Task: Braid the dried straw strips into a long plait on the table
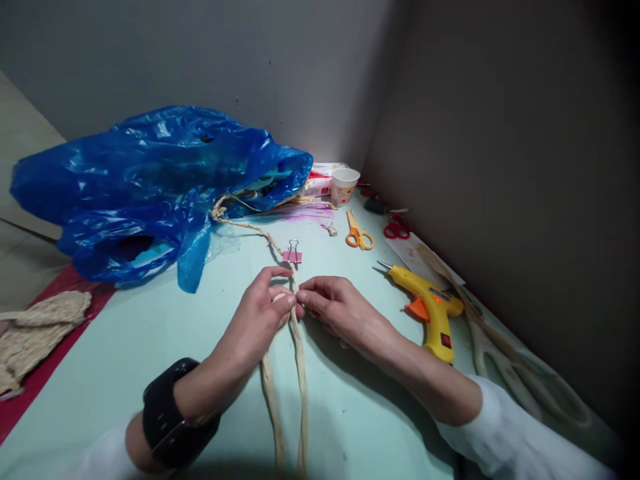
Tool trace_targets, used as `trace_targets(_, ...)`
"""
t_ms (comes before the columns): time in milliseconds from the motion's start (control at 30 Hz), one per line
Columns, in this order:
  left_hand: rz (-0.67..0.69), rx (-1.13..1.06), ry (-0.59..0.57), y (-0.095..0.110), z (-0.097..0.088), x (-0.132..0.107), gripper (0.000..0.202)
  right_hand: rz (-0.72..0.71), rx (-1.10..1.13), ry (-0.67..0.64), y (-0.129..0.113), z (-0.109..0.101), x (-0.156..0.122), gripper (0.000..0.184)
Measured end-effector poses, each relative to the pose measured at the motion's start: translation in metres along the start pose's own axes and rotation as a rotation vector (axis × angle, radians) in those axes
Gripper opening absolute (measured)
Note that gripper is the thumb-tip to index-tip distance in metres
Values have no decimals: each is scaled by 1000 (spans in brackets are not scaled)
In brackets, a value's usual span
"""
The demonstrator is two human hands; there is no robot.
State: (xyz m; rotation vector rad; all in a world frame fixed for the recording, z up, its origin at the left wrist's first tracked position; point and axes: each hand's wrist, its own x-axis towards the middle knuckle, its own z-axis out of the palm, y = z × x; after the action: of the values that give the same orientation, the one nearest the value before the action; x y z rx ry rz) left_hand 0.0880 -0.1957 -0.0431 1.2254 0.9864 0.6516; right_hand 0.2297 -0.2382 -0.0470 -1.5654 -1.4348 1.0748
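Note:
A pale fibre braid (260, 231) runs from the blue bag toward me and passes under a pink binder clip (293, 257). Just below the clip, my left hand (267, 300) and my right hand (333, 300) meet, both pinching the fibre strands where they come together. Two loose strands (300, 373) hang down from my fingers toward the near edge of the table. The exact crossing of the strands is partly hidden by my fingertips.
A large blue plastic bag (150, 167) lies at the back left. Orange scissors (357, 232), red scissors (397, 230) and a paper cup (345, 185) stand behind. To the right are a yellow glue gun (433, 310) and loose fibre strips (505, 367). A woven piece (45, 333) lies left.

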Motion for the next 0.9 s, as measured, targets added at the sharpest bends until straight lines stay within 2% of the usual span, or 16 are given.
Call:
trace_targets(67,45,89,8,-3,-1,-1,33,-5,33,-16,0,1,0,25)
trace_targets(200,167,417,26,-4,-3,-6,32,-7,24,58,3,5,1,23)
trace_targets(333,240,784,58,4,0,-15,36,-47,-49,122,0,9,-2,23)
trace_targets(433,279,926,84,10,1,-19,29,-52,-56,175,-2,9,-3,21)
trace_targets(533,291,938,94,12,-3,-19,20,-51,-19,170,2,7,-1,19)
trace_targets(667,312,816,124,12,-13,-15,17,-42,62,110,9,4,4,18)
trace_targets(767,344,794,124,13,-22,-9,16,27,145,54,7,1,4,18)
trace_targets(900,307,730,118,17,-29,-1,22,119,253,10,0,-1,1,17)
